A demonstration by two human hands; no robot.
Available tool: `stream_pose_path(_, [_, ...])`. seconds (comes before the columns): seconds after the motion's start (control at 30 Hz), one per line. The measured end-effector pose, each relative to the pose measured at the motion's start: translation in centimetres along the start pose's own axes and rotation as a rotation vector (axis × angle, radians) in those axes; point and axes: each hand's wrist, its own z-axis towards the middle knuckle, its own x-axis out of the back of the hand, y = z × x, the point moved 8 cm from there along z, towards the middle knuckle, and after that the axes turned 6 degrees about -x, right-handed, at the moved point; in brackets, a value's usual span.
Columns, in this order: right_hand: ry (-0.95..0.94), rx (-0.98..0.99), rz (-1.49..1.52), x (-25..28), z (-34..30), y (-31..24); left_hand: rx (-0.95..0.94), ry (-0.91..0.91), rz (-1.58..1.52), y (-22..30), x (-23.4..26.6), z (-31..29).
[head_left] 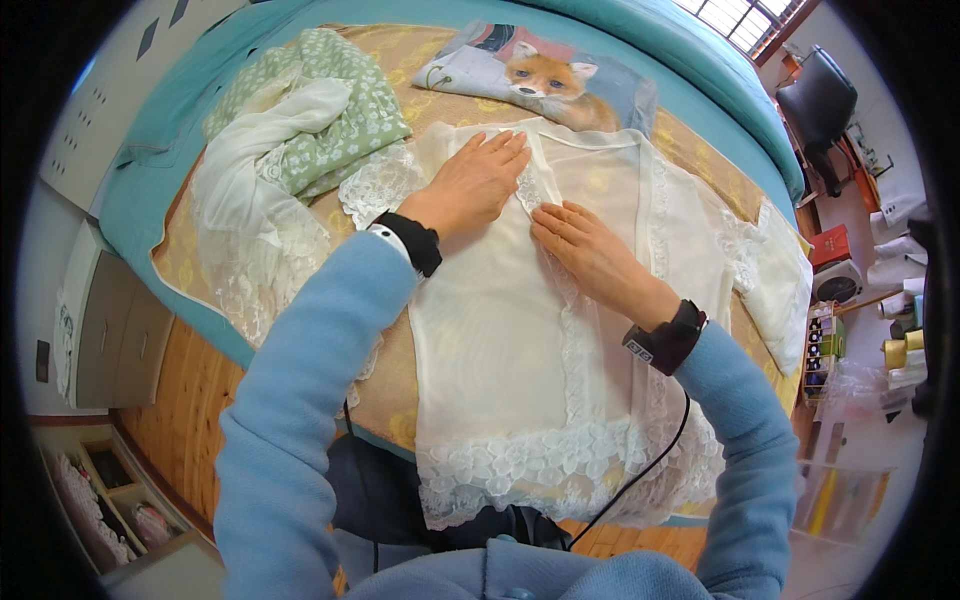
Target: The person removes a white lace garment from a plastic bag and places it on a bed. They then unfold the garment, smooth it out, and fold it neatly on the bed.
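Note:
A sheer white blouse (500, 340) with lace trim and a wide lace hem lies spread out before me. My left hand (475, 180) rests flat near its neckline, fingers stretched over the left side of the lace front strip (532, 195). Lower and to the right, my right hand (598, 258) lies on the same strip, fingers extended and fingertips touching its edge. The thumbs are mostly hidden. One lace-trimmed sleeve (775, 285) reaches out to the right; lace of the other cuff (378, 185) shows beside my left wrist.
Under the blouse is a tan patterned cloth (385, 405) on a bed with teal bedding (740, 130). A green floral garment (340, 130) and a white lace-edged scarf-like cloth (245, 180) are heaped left. A folded fox-print garment (550, 85) lies beyond. A black cable (640, 475) hangs by my right wrist.

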Motion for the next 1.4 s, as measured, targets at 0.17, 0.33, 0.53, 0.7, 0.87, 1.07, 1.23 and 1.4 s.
stream_pose_path(0.17, [0.008,-0.056,0.109,-0.7,-0.9,1.6,0.106,-0.334,-0.018,-2.2,-4.3,-1.4])
stream_pose_path(0.33, [-0.064,-0.064,0.107,-0.9,-1.3,1.3,0.132,-0.280,0.003,-2.8,-3.8,-1.9])
stream_pose_path(0.53, [-0.069,-0.075,0.062,-0.5,-1.6,0.7,-0.084,-0.185,-0.156,2.6,-2.1,-1.8])
stream_pose_path(0.7, [-0.025,-0.206,0.339,-0.1,-1.9,2.8,-0.145,-0.181,-0.247,4.3,-1.2,-2.5])
stream_pose_path(0.87, [0.055,-0.088,0.185,0.2,-1.6,1.7,-0.162,-0.174,-0.322,3.7,-1.3,-2.7])
stream_pose_path(1.07, [0.042,-0.076,0.002,-0.1,-0.8,1.0,-0.098,-0.176,-0.401,3.1,-1.3,-3.0])
stream_pose_path(1.23, [0.012,-0.052,-0.109,-0.4,-0.7,0.8,-0.108,-0.167,-0.450,3.3,-1.3,-2.9])
stream_pose_path(1.4, [0.009,-0.031,0.009,1.0,-1.6,0.9,-0.150,-0.131,-0.385,3.3,-1.4,-3.1])
